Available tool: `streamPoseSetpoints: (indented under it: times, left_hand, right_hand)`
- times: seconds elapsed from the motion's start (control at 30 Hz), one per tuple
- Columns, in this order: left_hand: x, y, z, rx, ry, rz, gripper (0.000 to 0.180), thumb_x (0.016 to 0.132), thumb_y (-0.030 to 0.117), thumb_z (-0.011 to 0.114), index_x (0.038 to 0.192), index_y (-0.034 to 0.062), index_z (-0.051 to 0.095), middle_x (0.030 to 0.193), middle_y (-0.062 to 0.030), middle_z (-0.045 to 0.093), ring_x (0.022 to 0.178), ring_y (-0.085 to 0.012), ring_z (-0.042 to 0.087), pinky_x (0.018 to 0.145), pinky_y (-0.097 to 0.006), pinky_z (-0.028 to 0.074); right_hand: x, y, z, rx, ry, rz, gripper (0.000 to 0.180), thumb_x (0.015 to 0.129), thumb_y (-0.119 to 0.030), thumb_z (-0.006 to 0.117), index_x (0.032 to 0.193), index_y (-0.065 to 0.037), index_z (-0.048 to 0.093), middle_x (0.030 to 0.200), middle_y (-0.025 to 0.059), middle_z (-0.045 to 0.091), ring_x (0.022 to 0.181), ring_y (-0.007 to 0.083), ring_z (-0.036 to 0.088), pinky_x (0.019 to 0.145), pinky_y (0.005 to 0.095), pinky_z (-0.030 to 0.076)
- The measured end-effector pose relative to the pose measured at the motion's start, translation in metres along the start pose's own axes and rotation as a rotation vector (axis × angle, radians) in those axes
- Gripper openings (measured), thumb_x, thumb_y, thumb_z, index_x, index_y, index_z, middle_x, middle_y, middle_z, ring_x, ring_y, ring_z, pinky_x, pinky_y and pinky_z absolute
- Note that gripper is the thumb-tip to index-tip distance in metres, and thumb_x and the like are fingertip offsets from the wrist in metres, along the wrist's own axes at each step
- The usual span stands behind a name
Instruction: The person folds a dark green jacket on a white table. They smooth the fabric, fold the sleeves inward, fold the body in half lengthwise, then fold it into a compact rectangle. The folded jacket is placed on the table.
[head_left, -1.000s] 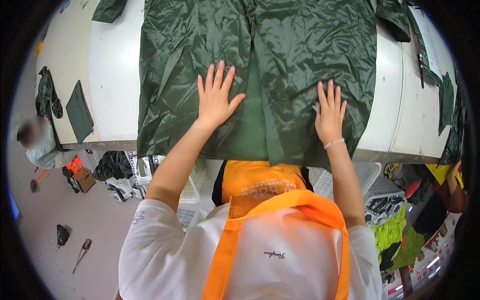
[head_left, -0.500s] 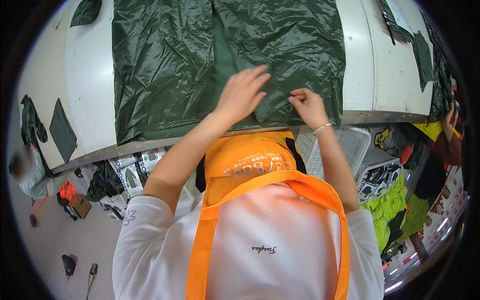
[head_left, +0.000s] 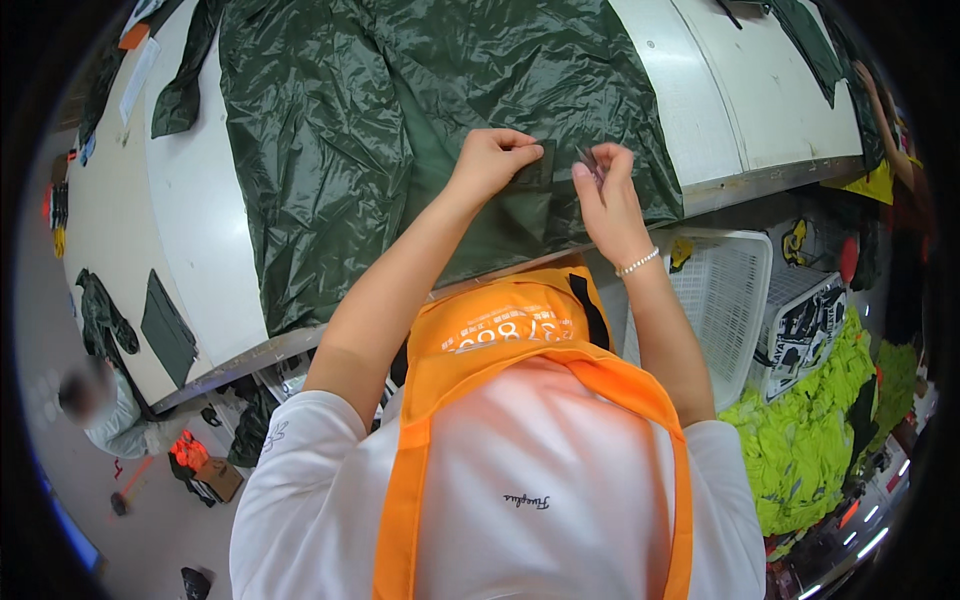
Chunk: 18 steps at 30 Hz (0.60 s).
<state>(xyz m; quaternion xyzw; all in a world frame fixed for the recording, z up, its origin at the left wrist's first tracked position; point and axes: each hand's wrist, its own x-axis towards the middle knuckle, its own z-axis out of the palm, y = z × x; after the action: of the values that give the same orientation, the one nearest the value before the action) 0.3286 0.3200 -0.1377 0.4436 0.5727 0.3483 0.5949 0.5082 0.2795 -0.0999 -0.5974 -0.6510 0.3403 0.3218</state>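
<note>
A large piece of shiny dark green fabric (head_left: 310,150) lies creased across the white table, hanging to its near edge. My left hand (head_left: 495,162) is closed, pinching the edge of a raised fold or flap (head_left: 530,195) of this fabric between thumb and fingers. Just right of it, my right hand (head_left: 615,205) is closed around a small, dark, pointed tool (head_left: 588,160), mostly hidden by the fingers. The tool's tip points toward the flap, with a gap between them.
The white table (head_left: 690,90) has a metal front edge close to my apron. White plastic baskets (head_left: 715,300) stand below at the right, beside a heap of bright yellow-green garments (head_left: 800,440). Other green pieces (head_left: 168,330) lie at the left, where another person (head_left: 105,410) is.
My left hand has gone from spread over the fabric to pinching its flap, which now stands raised. My right hand has turned, and a pointed tool now shows in it. The view has rotated slightly.
</note>
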Motion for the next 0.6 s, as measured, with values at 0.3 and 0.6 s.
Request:
streamPoseSetpoints:
  times: [0.3, 0.6]
  left_hand:
    - [-0.007, 0.039, -0.009, -0.225, -0.037, -0.113, 0.018, 0.077, 0.012, 0.072, 0.091, 0.0008, 0.069, 0.075, 0.0002, 0.066, 0.06, -0.0044, 0.056, 0.053, -0.017, 0.04]
    - [-0.013, 0.045, -0.011, -0.303, -0.066, -0.07, 0.017, 0.076, 0.01, 0.072, 0.088, -0.0026, 0.069, 0.079, -0.0029, 0.067, 0.069, -0.0059, 0.058, 0.063, -0.02, 0.045]
  right_hand:
    - [0.015, -0.02, 0.012, -0.05, 0.132, -0.188, 0.022, 0.085, -0.011, 0.061, 0.102, -0.001, 0.051, 0.097, 0.0158, 0.054, 0.085, 0.0317, 0.06, 0.073, 0.0365, 0.049]
    - [0.026, -0.028, 0.014, -0.046, 0.136, -0.179, 0.017, 0.085, -0.011, 0.062, 0.097, -0.002, 0.054, 0.09, 0.0124, 0.057, 0.078, 0.0277, 0.06, 0.067, 0.0339, 0.048]
